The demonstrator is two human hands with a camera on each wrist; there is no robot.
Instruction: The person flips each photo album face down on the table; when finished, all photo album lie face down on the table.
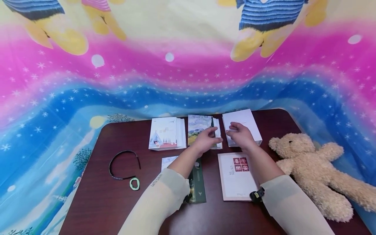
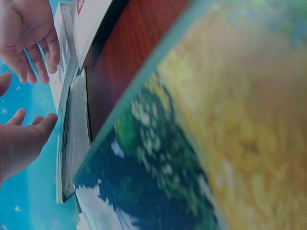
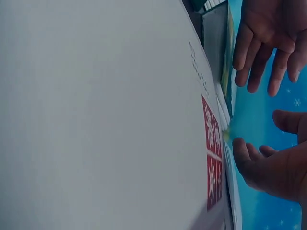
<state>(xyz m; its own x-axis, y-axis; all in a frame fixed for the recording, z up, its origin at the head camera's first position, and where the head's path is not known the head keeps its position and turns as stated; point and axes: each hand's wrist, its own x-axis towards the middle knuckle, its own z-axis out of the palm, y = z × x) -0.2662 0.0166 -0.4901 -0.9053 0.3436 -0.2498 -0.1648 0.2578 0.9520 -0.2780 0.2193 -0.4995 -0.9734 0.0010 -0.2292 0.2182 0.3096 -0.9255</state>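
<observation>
My left hand (image 1: 207, 140) hovers over the right part of a middle stack of books with a painted landscape cover (image 1: 197, 125). Opposite it, my right hand (image 1: 241, 135) is above the left side of a white-covered book stack (image 1: 248, 125). Both hands hold nothing; in the right wrist view the palms face each other with fingers extended and apart. Below the left forearm lies a book with a dark green edge and painting (image 1: 199, 186), partly covered by the sleeve. Under the right forearm is a white book with red square characters (image 1: 232, 182).
At the back left stands a stack of books with a tent picture (image 1: 163, 132). A black headband (image 1: 111, 166) and a light green ring (image 1: 134, 184) lie on the left of the dark wooden table (image 1: 97, 195). A teddy bear (image 1: 311, 173) lies along the right edge.
</observation>
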